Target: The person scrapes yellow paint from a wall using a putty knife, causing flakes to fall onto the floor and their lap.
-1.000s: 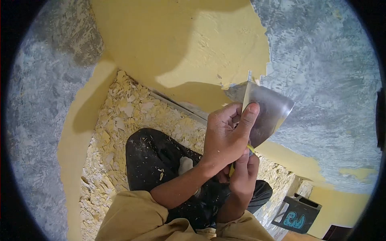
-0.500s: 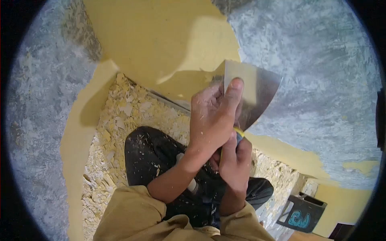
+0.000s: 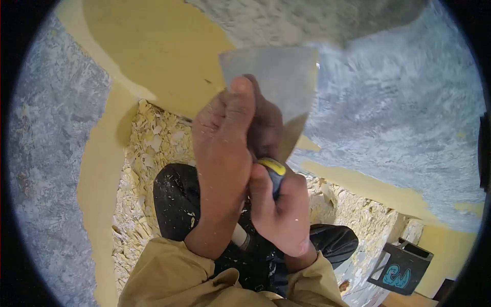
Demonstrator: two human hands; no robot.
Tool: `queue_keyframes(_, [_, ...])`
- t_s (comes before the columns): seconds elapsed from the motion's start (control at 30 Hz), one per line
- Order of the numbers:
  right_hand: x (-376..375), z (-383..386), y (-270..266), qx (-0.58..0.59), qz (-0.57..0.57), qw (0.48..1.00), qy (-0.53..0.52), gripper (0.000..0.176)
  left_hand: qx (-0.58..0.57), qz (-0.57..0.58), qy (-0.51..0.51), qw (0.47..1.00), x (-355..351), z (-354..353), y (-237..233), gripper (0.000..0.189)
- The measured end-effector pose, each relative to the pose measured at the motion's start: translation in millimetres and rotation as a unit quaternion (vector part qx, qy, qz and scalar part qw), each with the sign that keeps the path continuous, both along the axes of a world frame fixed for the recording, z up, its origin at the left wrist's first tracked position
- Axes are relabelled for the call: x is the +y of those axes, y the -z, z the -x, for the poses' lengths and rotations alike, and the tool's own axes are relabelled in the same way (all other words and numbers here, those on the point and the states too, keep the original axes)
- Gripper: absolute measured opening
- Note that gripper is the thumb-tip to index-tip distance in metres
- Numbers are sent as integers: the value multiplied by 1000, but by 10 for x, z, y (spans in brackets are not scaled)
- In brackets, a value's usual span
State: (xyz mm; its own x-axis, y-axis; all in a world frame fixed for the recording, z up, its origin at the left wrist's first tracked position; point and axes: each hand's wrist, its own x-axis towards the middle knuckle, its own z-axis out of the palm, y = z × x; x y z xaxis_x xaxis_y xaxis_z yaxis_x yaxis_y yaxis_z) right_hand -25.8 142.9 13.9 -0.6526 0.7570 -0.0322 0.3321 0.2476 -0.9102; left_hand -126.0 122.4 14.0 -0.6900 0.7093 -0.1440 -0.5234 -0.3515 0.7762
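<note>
Head view, remote watch: I note that the scraper [image 3: 289, 77] has swung leftward and up in the frame over the last half second, its wide edge now pointing almost straight to the top where it had leaned to the right. The right hand [image 3: 281, 215] is the firm grip: fingers and thumb together, clamped round the handle [image 3: 278, 181]. The left hand [image 3: 222, 143] has come across with it; its thumb [image 3: 239, 97] stands upright at the near side of the blade [image 3: 273, 61]. Motion blurs that area, so I cannot tell whether the left grip pinches the steel or only lies beside it. A darker finger-like shape next to the thumb may be a reflection; unconfirmed. In view, the scraper lies across the line between yellow paint [image 3: 158, 56] and the grey wall [image 3: 394, 107]; edge contact with either, I cannot tell. My reading of the change: both hands are occupied with the tool itself, the blade being turned rather than pushed along a surface. Flakes [image 3: 133, 204] lie thick around the dark trousers [image 3: 176, 197]; a black stool [image 3: 404, 271] stands at lower right, well apart.
</note>
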Motion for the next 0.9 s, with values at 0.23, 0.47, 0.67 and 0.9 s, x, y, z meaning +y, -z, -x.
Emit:
queue_keyframes(0.23, [-92,761,-694,170,-6,983,-61,21,566,15,-445,693,39,346,-602,49])
queue_keyframes(0.47, [-392,151,128,121,168,978,-35,24,55,53,60,995,-287,290,-124,34])
queue_keyframes(0.67, [-333,-73,116,143,231,962,38,29,20,-36,135,990,-110,57,189,32])
queue_keyframes(0.9, [-335,31,43,157,211,964,31,31,25,-93,148,984,-120,158,49,37])
